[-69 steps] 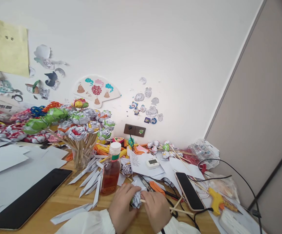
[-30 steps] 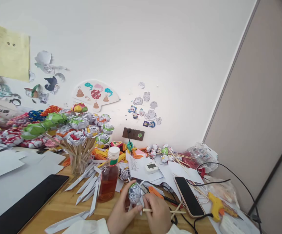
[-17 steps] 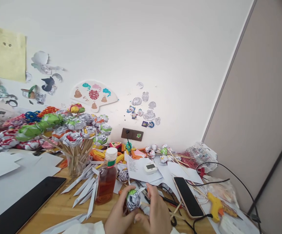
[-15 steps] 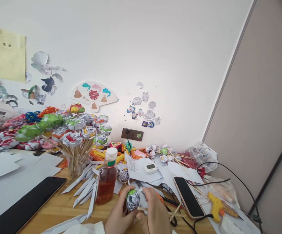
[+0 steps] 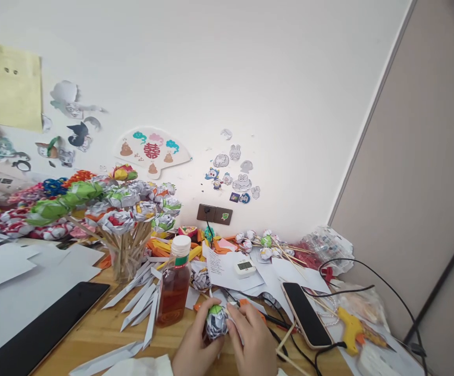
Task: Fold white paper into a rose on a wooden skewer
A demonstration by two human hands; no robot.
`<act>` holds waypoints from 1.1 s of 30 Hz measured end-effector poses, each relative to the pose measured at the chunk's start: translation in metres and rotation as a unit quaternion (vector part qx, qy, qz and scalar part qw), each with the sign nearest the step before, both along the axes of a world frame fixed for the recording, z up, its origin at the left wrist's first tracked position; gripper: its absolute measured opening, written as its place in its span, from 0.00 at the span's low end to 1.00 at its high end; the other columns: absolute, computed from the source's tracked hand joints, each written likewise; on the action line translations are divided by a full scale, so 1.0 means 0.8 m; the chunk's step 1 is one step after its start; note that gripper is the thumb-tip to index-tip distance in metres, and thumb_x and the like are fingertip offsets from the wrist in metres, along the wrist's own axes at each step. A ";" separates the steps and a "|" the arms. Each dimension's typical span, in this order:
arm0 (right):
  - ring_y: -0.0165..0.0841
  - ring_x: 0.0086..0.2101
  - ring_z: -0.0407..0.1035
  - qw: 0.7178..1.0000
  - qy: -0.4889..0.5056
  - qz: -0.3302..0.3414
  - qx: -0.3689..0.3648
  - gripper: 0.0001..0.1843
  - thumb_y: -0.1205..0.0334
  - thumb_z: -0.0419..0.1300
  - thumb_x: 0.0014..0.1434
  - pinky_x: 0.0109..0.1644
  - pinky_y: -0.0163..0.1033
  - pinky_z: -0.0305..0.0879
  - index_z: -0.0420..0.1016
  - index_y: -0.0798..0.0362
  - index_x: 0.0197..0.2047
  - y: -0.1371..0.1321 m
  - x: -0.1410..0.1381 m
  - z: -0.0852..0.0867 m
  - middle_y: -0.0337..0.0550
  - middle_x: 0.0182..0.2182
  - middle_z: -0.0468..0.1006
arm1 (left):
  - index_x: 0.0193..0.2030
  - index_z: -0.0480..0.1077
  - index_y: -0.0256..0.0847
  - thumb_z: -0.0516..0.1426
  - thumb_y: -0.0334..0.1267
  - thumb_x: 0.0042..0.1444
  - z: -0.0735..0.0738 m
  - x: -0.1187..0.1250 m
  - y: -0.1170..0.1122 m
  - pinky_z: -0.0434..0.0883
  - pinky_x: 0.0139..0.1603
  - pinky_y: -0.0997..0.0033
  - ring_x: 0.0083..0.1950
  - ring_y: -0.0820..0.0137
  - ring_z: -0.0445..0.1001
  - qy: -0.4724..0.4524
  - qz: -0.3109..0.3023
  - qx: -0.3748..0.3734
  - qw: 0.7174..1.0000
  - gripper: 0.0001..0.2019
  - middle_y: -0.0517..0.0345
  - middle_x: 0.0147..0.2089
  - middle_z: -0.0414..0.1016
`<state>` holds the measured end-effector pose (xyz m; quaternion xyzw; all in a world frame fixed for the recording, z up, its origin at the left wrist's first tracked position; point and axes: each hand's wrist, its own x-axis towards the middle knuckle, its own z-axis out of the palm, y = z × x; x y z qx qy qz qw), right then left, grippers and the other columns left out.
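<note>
Bottle (image 5: 174,290) (capped) near left hand (image 5: 198,339).

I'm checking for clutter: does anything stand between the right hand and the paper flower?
Nothing visible: the right hand meets the paper flower at its right edge, while the left hand cups the other side. The bottle stands farther left.

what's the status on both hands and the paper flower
Left hand cupped round paper flower, green part showing. Right hand at flower's right edge, exact grip hidden. Bottle upright beyond left hand, apart from flower.
</note>
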<state>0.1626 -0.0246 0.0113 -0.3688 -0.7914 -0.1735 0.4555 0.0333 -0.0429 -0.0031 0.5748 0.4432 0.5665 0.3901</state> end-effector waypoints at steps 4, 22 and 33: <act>0.30 0.23 0.67 0.999 0.004 0.017 -0.028 0.19 0.56 0.42 0.61 0.27 0.31 0.64 0.72 0.50 0.38 0.002 0.000 -0.001 0.41 0.23 0.68 | 0.47 0.56 0.39 0.50 0.25 0.40 -0.004 0.000 0.000 0.67 0.45 0.72 0.45 0.67 0.69 0.018 0.002 0.023 1.000 0.24 0.56 0.43 0.70; 0.34 0.29 0.69 0.998 -0.001 0.042 -0.055 0.18 0.56 0.43 0.60 0.32 0.35 0.65 0.71 0.53 0.42 0.010 0.008 -0.008 0.45 0.27 0.71 | 0.50 0.56 0.37 0.50 0.23 0.41 -0.005 0.000 -0.007 0.66 0.46 0.74 0.45 0.67 0.69 0.064 0.011 0.042 0.997 0.25 0.51 0.47 0.68; 0.33 0.25 0.69 0.999 0.008 0.014 -0.035 0.19 0.60 0.39 0.62 0.27 0.34 0.62 0.70 0.52 0.40 0.011 0.000 -0.022 0.42 0.24 0.72 | 0.47 0.58 0.38 0.49 0.22 0.40 0.005 0.004 -0.012 0.65 0.45 0.77 0.45 0.67 0.69 0.064 0.021 0.038 0.997 0.23 0.54 0.44 0.69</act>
